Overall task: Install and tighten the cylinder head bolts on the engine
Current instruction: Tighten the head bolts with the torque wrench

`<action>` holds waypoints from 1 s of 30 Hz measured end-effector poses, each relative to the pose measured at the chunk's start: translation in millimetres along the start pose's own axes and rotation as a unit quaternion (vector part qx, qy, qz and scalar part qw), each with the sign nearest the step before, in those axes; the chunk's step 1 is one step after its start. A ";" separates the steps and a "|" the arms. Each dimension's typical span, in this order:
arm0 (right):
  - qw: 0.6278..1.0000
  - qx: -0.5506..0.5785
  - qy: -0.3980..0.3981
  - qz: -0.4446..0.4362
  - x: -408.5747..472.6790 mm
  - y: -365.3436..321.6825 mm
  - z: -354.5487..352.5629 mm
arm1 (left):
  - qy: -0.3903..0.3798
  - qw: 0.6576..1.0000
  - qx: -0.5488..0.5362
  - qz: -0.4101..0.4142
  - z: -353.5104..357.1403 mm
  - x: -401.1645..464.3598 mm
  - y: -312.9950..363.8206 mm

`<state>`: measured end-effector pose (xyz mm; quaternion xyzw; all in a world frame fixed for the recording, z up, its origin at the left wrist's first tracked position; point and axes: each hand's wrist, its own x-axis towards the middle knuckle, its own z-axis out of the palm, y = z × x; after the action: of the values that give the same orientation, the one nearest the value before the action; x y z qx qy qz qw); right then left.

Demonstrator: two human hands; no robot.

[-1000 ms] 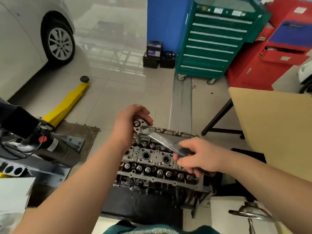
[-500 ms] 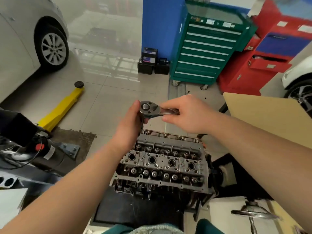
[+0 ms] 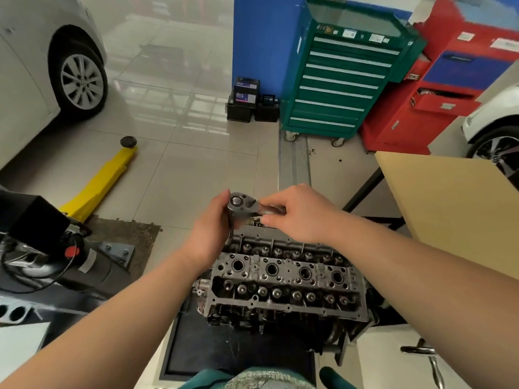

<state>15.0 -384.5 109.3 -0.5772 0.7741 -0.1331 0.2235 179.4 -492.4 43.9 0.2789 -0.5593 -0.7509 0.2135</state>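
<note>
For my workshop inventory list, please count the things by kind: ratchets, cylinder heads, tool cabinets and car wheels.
ratchet: 1
cylinder head: 1
tool cabinets: 2
car wheels: 2
total: 6

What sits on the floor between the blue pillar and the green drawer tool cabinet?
In the head view, two black car batteries stand on the tiled floor, by the blue pillar and the green tool cabinet.
</note>
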 end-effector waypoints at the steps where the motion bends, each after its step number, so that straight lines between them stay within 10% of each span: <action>1: 1.000 0.002 0.000 0.004 0.7 0.8 2.3 | -0.010 1.000 0.008 0.003 -1.8 0.6 -1.7; 17: 0.985 -0.099 -0.077 -0.115 26.9 -4.8 -18.1 | -0.039 0.998 -0.012 0.047 -10.8 -12.0 -25.0; 25: 0.966 -0.216 0.040 -0.139 28.7 -10.7 0.9 | 0.238 0.962 0.041 0.130 -2.0 -1.8 1.0; 30: 0.988 -0.123 -0.043 -0.086 33.2 13.2 -24.9 | 0.284 0.941 0.158 0.095 36.4 5.6 9.4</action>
<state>-16.2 -413.5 118.3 -0.6701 0.7215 -0.0303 0.1719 151.3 -472.3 59.8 0.4564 -0.6110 -0.5186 0.3865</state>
